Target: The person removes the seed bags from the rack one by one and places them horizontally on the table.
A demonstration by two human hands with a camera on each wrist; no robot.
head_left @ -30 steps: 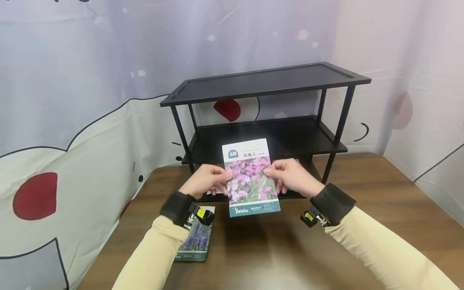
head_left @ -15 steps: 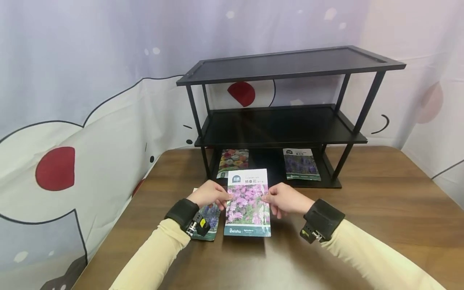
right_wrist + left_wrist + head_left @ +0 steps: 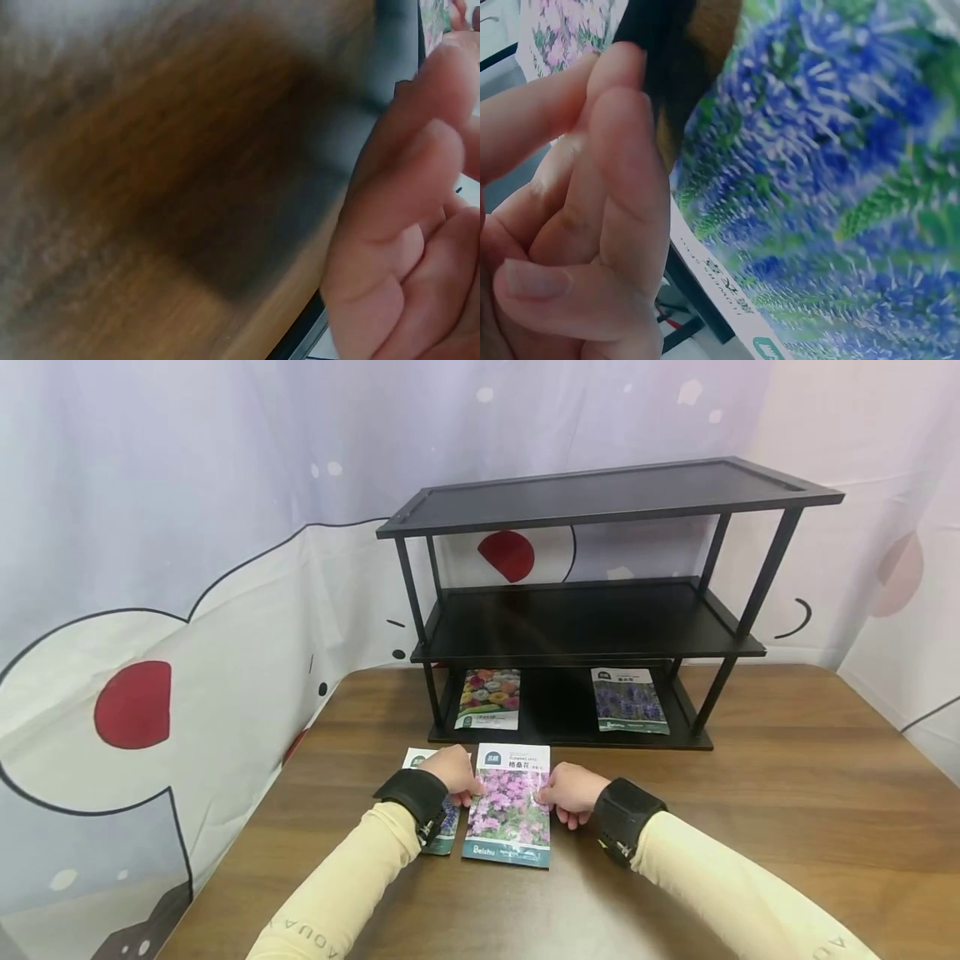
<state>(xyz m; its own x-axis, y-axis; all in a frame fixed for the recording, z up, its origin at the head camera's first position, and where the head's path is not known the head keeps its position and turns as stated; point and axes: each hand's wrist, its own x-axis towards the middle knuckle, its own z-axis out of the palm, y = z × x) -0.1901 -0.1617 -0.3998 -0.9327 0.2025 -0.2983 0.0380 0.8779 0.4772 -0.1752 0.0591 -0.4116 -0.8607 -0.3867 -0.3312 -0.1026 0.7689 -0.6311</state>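
Both hands pinch a seed packet (image 3: 510, 810) with pink flowers on its front, one at each long side. My left hand (image 3: 452, 772) has thumb and fingers at its left edge; my right hand (image 3: 573, 793) grips the right edge. The packet sits low over the wooden table, face up. Partly under my left hand, a second seed packet (image 3: 448, 831) with blue-purple flowers lies on the table. In the left wrist view its blue flower print (image 3: 832, 135) fills the right side beside my curled fingers (image 3: 622, 150). The right wrist view shows curled fingers (image 3: 420, 172) above blurred wood.
A black tiered rack (image 3: 585, 627) stands behind the hands. Its bottom shelf bears a packet with multicoloured flowers (image 3: 489, 697) at left and one with purple flowers (image 3: 630, 702) at right. A printed curtain (image 3: 247, 610) hangs behind the wooden table (image 3: 787, 810).
Both hands have lowered the pink-flower packet toward the table, beside the blue-flower packet. The head view has tilted down, bringing the rack's bottom shelf and its packets into sight.
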